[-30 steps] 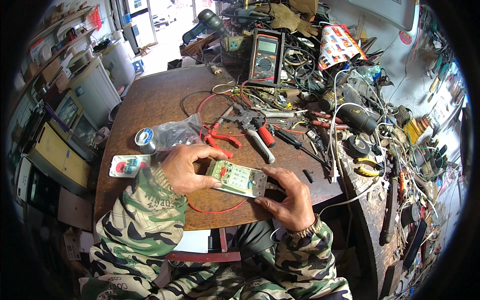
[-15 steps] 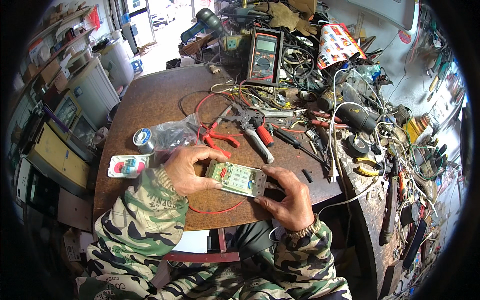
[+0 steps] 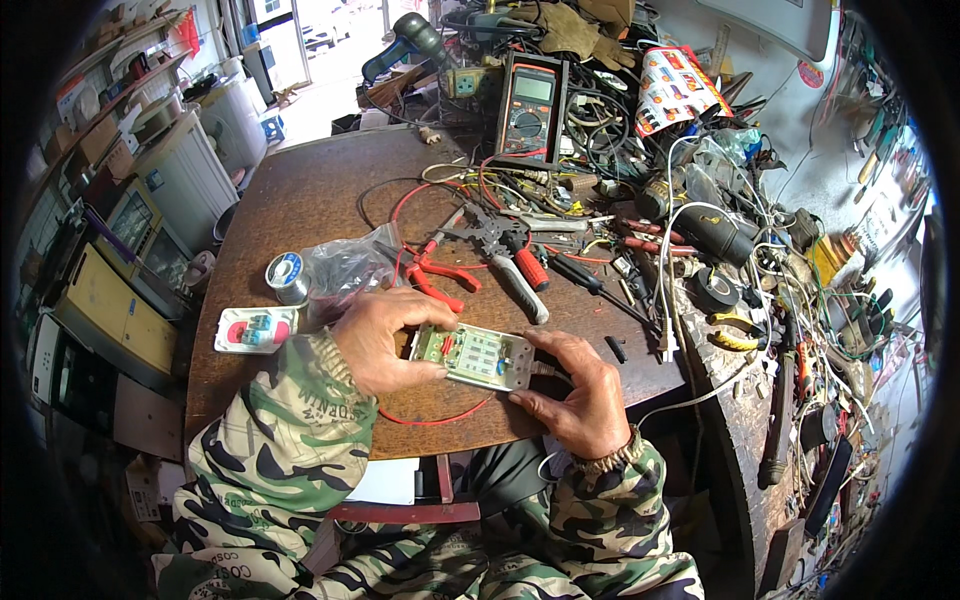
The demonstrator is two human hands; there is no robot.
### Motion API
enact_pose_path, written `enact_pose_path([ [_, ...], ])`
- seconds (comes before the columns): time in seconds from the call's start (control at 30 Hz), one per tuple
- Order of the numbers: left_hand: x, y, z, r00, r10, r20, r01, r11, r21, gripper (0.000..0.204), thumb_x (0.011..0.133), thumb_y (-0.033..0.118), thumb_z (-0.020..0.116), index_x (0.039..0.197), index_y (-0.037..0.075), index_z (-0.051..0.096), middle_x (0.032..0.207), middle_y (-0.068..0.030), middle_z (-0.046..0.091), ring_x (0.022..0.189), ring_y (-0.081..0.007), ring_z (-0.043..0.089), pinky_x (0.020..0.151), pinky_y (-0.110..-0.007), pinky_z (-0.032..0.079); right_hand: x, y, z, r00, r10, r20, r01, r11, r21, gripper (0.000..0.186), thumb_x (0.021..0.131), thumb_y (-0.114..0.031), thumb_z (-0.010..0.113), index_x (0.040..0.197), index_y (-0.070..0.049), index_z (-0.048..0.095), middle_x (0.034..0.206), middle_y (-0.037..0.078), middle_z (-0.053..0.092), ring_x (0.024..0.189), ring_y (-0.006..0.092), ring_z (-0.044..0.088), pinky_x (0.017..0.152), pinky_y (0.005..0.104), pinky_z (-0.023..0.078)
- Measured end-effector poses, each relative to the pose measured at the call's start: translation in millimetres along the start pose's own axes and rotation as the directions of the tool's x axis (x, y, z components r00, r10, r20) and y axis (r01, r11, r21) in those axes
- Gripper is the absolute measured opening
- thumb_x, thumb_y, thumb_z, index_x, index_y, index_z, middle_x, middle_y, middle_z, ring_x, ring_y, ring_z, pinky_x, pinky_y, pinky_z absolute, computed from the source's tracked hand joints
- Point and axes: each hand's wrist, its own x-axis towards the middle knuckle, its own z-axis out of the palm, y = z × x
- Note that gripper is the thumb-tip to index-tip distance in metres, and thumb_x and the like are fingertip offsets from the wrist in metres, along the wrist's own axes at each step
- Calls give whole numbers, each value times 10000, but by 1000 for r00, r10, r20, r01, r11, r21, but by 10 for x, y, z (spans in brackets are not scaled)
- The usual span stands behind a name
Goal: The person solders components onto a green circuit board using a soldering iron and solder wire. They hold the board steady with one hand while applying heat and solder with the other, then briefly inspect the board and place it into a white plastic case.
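Observation:
Between my two hands is an opened, shallow white plastic case (image 3: 487, 357) with a pale green circuit board, rows of small parts and red wires inside. My left hand (image 3: 385, 345) grips its left end, thumb along the near edge and fingers at the far edge. My right hand (image 3: 578, 395) pinches the right end, where a grey cord (image 3: 545, 371) comes out. To the left, a small white tray-like shell (image 3: 228, 334) lies with pink and blue parts in it. Behind my left hand are a solder spool (image 3: 287, 278) and a clear plastic bag (image 3: 345, 265).
Beyond the case lie red-handled pliers (image 3: 440, 275), a wire stripper (image 3: 515, 280) and a screwdriver (image 3: 585, 280). A multimeter (image 3: 530, 110) stands at the back. Tangled cables and tools crowd the right side, with black tape (image 3: 716, 290). The brown tabletop (image 3: 310, 190) ends near my lap.
The case has tilted very slightly in my hands, its board turned a little more upward. Both hands keep their hold.

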Motion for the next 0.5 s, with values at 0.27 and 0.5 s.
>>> enact_pose_path([
  [0.27,-12,-40,9,995,63,71,-64,998,2,411,691,161,881,1070,50,769,1223,-165,707,1150,-325,666,998,-443,509,5,-13,2,1000,-26,-1,26,999,-34,561,693,-38,862,1209,24,650,1231,210,663,1202,367,618,999,408,518],
  [0.5,-30,-150,18,995,48,88,-47,999,-14,363,783,155,825,1125,57,751,1301,-157,669,1176,-315,655,1015,-423,502,1,-7,6,999,-48,6,48,998,-42,521,695,-43,857,1176,12,664,1239,194,670,1214,367,611,1010,419,506],
])
